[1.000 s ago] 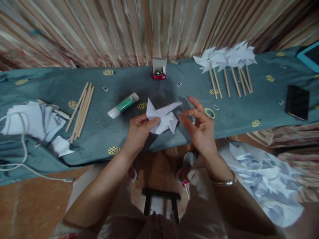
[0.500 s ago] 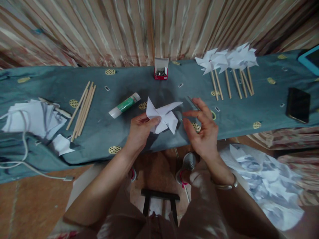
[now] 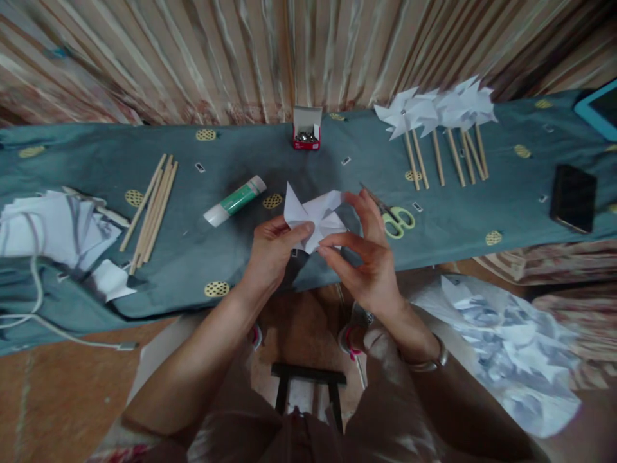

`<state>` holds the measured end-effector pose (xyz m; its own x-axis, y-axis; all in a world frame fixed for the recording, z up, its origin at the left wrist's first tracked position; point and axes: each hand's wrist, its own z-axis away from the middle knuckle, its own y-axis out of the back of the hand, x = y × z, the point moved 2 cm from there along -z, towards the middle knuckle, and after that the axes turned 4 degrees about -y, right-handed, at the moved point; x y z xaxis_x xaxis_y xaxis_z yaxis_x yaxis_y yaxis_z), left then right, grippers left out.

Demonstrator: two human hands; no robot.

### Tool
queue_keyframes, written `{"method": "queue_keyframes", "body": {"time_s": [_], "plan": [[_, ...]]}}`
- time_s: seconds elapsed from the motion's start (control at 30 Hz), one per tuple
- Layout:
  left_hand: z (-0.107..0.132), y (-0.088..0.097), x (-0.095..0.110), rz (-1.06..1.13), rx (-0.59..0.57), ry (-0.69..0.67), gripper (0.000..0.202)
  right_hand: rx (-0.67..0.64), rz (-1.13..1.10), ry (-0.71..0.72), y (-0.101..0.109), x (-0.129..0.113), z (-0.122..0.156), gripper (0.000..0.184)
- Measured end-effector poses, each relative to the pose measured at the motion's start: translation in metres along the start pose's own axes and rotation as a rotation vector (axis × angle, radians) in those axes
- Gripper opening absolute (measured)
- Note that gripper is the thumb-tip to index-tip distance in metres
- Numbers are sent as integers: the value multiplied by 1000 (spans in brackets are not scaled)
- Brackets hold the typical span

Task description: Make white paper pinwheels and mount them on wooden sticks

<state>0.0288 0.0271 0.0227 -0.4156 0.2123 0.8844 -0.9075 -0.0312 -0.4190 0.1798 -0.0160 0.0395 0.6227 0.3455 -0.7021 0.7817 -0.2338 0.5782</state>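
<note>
Over the near side of the table, my left hand [image 3: 270, 254] grips a white paper pinwheel [image 3: 315, 211], thumb pressed near its centre. At the pinwheel's right side, my right hand [image 3: 369, 263] pinches a lower blade between thumb and a finger, while another finger touches the upper right blade. Just right of that hand lie scissors [image 3: 399, 222] with light green handles, their blades partly hidden by the fingers. A green and white glue stick [image 3: 235, 200] rests left of the pinwheel. Beyond it stands an open red box [image 3: 306, 144] of small shiny metal pieces.
Wooden sticks [image 3: 154, 212] and paper sheets [image 3: 53, 231] lie at left, with a white cable [image 3: 36, 276]. Pinwheels on sticks [image 3: 434, 114] lie at back right, near a phone [image 3: 573, 198] and a tablet [image 3: 598, 109]. A clear bag of white paper pieces [image 3: 520, 354] sits below right.
My right hand has moved left from beside the scissors onto the pinwheel and now pinches its blade. The scissors' handles have come into view. My left hand keeps its hold.
</note>
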Motion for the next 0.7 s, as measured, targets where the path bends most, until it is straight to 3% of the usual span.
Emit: {"method": "queue_keyframes", "body": {"time_s": [0.7], "plan": [[2,-1,-6,-15,-25,3,17,63,-36,-160,-3,8,-4,7]]}}
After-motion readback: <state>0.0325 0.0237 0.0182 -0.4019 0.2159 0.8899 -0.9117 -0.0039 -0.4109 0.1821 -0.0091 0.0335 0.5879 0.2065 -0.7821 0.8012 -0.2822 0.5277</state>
